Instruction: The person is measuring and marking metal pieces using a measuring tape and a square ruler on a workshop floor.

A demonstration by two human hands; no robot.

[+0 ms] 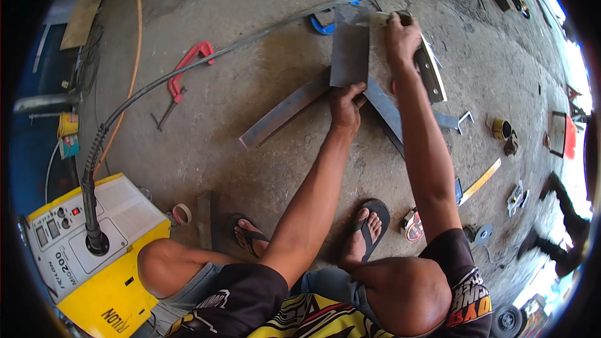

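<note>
My left hand (346, 109) grips the near end of a flat grey steel piece (350, 47), thumb along its edge. Below that piece, two steel angle bars (286, 109) spread out like a V, the right one partly behind my right forearm. Further out and to the right, my right hand (404, 37) is closed around a small dark object (403, 18); what it is, I cannot tell. A pale thin strip shows beside those fingers. A blue C-clamp (323, 27) lies partly hidden behind the steel piece. Beside my right wrist is a metal bar with holes (431, 72).
A yellow Rilon MIG welder (94, 244) stands at left, its cable (225, 49) crossing the floor. Left of centre lies a red C-clamp (181, 72). On the right are a hex key (465, 123), a yellow ruler blade (481, 180) and an angle grinder (481, 234). Another person's legs (558, 225) show at far right.
</note>
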